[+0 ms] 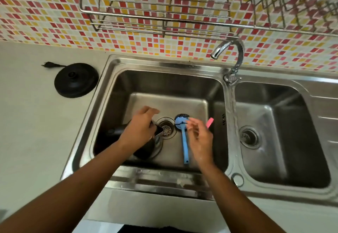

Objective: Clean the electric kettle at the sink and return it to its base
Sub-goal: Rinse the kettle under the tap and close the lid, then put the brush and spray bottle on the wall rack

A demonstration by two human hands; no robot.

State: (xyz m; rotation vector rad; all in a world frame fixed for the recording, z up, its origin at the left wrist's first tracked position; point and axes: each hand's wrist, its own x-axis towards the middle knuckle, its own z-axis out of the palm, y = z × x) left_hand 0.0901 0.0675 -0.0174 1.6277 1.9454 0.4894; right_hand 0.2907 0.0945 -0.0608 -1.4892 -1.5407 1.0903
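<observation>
Down in the left basin of the sink (113, 64), just left of the drain (165, 129), tipped over with its mouth toward the drain: the kettle (150, 148), dark inside with a bright steel rim. Clamped on it near the rim and the raised lid, the left hand (140, 128), fingers curled, exact purchase hidden under the knuckles. Apart from it, blurred above the blue scrub brush (183, 141), the right hand (200, 141), fingers loosely spread and seemingly holding nothing. Probably rigid and fairly light once drained, heavier and lopsided with water inside; likely slick wherever steel is wet or soapy. Better taken by the handle, possibly the dark shape in shadow just left of the left hand, than by the thin lid or the smooth wall; worth steadying from beneath with the second hand on the lift out. Worth keeping the underside as dry as possible ahead of the base (76, 80), well apart on the desk (27, 123) left of the sink, plug (48, 65) loose just beyond it. Water running from the tap (220, 49) onto the divider between the basins, not onto the kettle.
</observation>
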